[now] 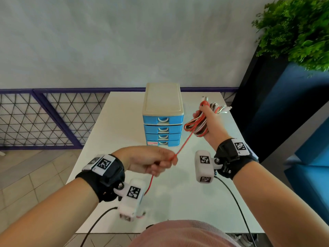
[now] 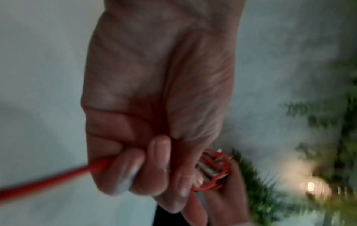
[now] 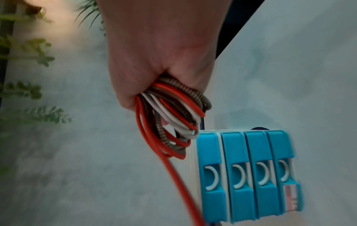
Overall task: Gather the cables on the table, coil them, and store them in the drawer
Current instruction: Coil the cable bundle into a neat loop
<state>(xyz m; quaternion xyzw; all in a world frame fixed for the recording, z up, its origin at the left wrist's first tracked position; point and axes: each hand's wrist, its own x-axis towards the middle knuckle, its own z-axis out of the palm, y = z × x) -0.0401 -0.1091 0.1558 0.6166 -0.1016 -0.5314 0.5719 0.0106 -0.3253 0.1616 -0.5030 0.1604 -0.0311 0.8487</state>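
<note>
My right hand (image 1: 207, 118) grips a coiled bundle of cables (image 1: 197, 126) in red, white and braided grey, raised over the table's right side; the loops (image 3: 173, 120) hang below the fist in the right wrist view. A red cable (image 1: 183, 147) runs taut from the bundle down to my left hand (image 1: 156, 162), which pinches it in curled fingers (image 2: 127, 172) above the table's middle. Its loose tail (image 1: 151, 182) hangs under the left hand. The small drawer cabinet (image 1: 162, 114) has blue drawers (image 3: 245, 175), all closed, and stands at the table's back centre.
The white table (image 1: 110, 122) is bounded by a purple mesh railing (image 1: 44, 118) on the left and a dark blue planter with a green plant (image 1: 295, 27) on the right. Black wrist-camera leads (image 1: 236, 205) trail off the near edge.
</note>
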